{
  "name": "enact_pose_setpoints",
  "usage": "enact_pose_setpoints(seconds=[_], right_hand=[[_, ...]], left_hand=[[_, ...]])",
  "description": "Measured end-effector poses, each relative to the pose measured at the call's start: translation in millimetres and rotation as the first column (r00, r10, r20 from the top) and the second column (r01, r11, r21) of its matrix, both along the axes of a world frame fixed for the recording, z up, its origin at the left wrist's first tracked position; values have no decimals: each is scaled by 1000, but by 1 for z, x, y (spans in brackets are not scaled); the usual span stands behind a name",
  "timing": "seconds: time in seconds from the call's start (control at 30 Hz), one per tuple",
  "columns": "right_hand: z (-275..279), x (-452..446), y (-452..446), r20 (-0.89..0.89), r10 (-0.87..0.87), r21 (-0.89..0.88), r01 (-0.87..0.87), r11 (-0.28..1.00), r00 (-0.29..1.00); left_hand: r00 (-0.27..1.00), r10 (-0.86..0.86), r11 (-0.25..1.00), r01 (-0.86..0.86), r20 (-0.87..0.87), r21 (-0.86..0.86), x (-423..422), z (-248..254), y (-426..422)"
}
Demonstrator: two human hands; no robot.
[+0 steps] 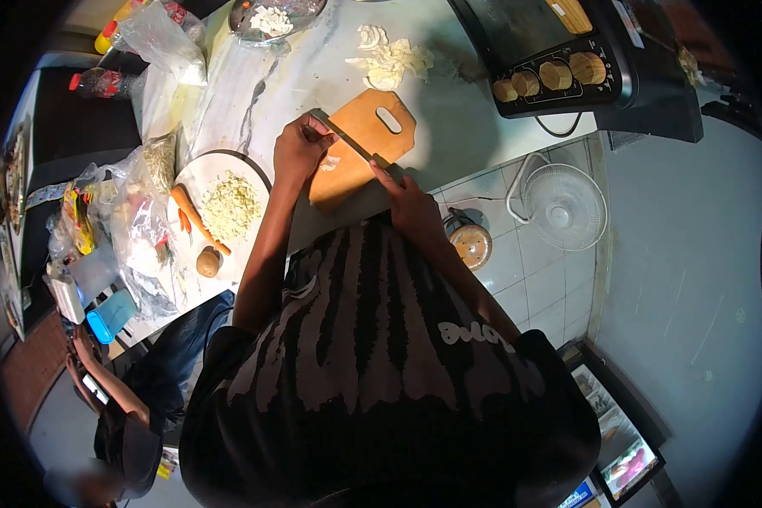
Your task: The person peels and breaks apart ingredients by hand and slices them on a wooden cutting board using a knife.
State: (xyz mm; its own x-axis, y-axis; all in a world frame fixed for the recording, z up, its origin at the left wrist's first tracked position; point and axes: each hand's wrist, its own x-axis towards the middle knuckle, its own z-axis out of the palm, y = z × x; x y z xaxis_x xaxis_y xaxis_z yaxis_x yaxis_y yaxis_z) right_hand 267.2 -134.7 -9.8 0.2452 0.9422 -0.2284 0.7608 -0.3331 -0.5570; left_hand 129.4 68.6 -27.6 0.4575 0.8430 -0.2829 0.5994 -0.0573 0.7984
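Observation:
A knife (352, 144) lies slantwise over the wooden cutting board (347, 182), which has an oval handle hole. My right hand (415, 207) grips the knife at its near right end, index finger stretched along it. My left hand (296, 157) is closed at the knife's far left end, over the board's left edge; what its fingertips pinch is too small to make out. A small pale piece (330, 163) rests on the board below those fingers. Left of my arm, a white plate (247, 169) bears chopped pale green vegetable (231, 206), a carrot (196, 218), small red chilies (184, 222) and a brown potato (208, 262).
Pale leafy peelings (389, 61) lie beyond the board. A metal bowl (309, 19) with white pieces stands farther back. At right is a black stove-like appliance (559, 76); a white fan (565, 207) stands on the floor. Plastic bags (140, 203) crowd the left. Another person (131, 406) sits lower left.

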Motion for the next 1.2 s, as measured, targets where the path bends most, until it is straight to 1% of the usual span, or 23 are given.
enact_pose_setpoints(seconds=[0.13,0.2,0.23,0.3,0.33,0.4,0.53,0.6,0.63,0.7,0.73,0.77,0.8,0.83,0.87,0.9,0.93,1.0,1.03,1.07,1.13,1.2], right_hand=[[3,-1,-3,45,-14,15,13,1000,999],[2,1,-5,-57,-35,-6,35,999,998],[-2,2,-5,-54,-34,-2,34,999,998],[-8,2,-4,-237,-25,281,93,955,971],[-6,2,-4,-239,-27,278,95,956,971],[2,3,-7,-408,-120,162,201,966,905],[-3,5,-7,-402,-137,127,203,971,905],[-14,4,-9,-515,-174,136,280,950,839],[-16,5,-8,-514,-173,138,280,950,840],[-20,8,-9,-632,-364,-158,346,925,684],[-32,10,-11,-632,-363,-157,346,925,685],[-49,13,-15,-656,-299,-65,342,937,693],[-46,14,-11,-674,-231,28,337,941,701],[-42,18,-11,-674,-228,30,335,942,702],[-37,23,-12,-775,-308,-125,343,931,553],[-28,27,-11,-836,-390,-274,320,907,387],[-27,31,-10,-837,-382,-266,319,910,392],[-24,39,-8,-898,-376,-321,244,915,228],[-21,44,-7,-928,-343,-315,185,931,147],[-19,47,-7,-930,-332,-304,182,935,155],[-8,51,-2,-932,-337,-325,105,940,134],[-10,50,-1,-936,-321,-309,103,946,146]], left_hand=[[999,44,999,-43,16,-19,0,2,-7],[999,21,999,-20,-46,31,-1,9,-12],[999,22,999,-20,-43,35,-2,6,-16],[999,41,970,-39,-4,241,-3,-2,-26],[999,41,970,-38,-6,238,-3,-4,-27],[997,-2,943,-24,77,332,-2,-4,-29],[999,-24,946,14,28,323,2,1,-28],[1000,-21,950,19,2,311,4,1,-28],[1000,-21,950,18,5,313,5,1,-28],[998,-26,937,4,58,351,4,1,-30],[998,-25,936,3,59,351,3,-1,-30],[998,-49,921,26,49,388,2,-4,-31],[997,-72,904,49,38,425,2,-4,-32],[997,-69,903,46,38,426,3,-3,-31],[994,-107,855,88,7,511,4,-2,-32],[990,-142,795,130,-27,592,6,0,-31],[990,-139,791,125,-23,599,9,0,-30],[990,-115,827,143,-86,544,13,1,-28],[991,-110,822,136,-81,553,14,-3,-25],[991,-110,804,137,-82,578,15,-9,-23],[992,-102,780,127,-76,613,17,-10,-20],[998,-55,826,40,9,562,18,-10,-20]])
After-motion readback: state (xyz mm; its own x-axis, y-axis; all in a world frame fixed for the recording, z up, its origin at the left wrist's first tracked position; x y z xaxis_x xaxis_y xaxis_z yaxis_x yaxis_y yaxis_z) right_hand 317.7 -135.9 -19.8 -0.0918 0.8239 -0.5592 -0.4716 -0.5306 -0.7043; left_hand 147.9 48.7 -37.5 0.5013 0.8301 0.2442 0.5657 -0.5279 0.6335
